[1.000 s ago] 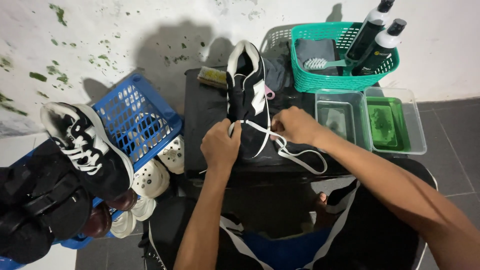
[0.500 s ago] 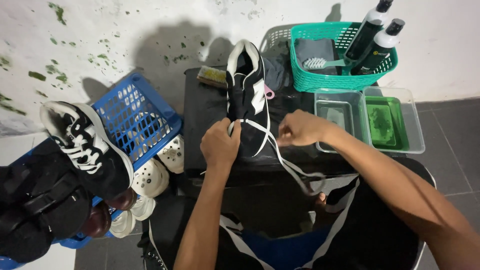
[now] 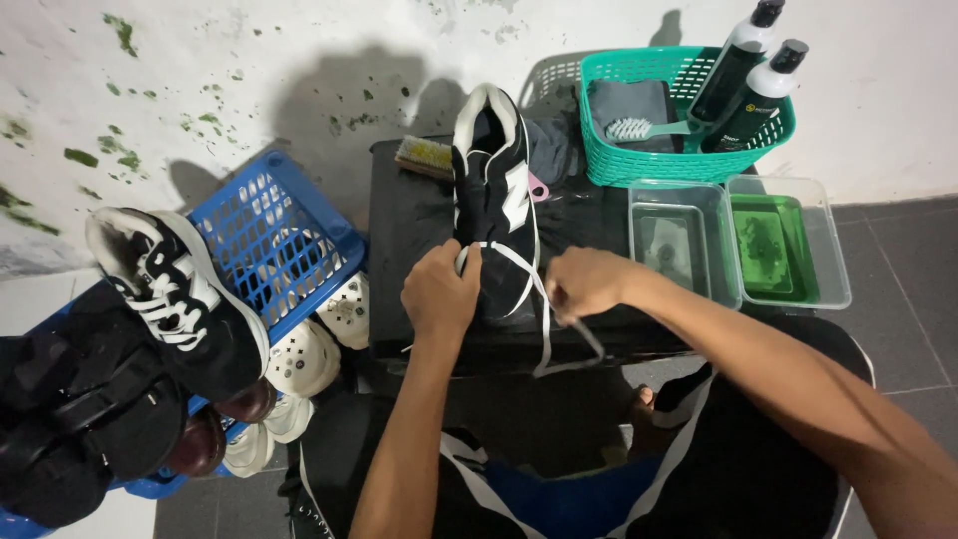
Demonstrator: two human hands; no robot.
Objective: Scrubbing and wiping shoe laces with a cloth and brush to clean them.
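Lacing step: left hand (image 3: pixel 440 295) grips the shoe (image 3: pixel 494 205), right hand (image 3: pixel 582 282) pinches the lace (image 3: pixel 544 324); next needs steady tension.

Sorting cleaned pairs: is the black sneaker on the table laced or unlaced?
Partly unlaced: the white lace hangs loose from the black sneaker, pulled by the right hand.

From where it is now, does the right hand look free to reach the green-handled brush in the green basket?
Probably yes: the right hand only pinches the white lace, and nothing blocks the open-topped green basket holding the brush.

Both hands (image 3: pixel 440 292) on black sneaker's (image 3: pixel 494 200) white lace (image 3: pixel 544 319)
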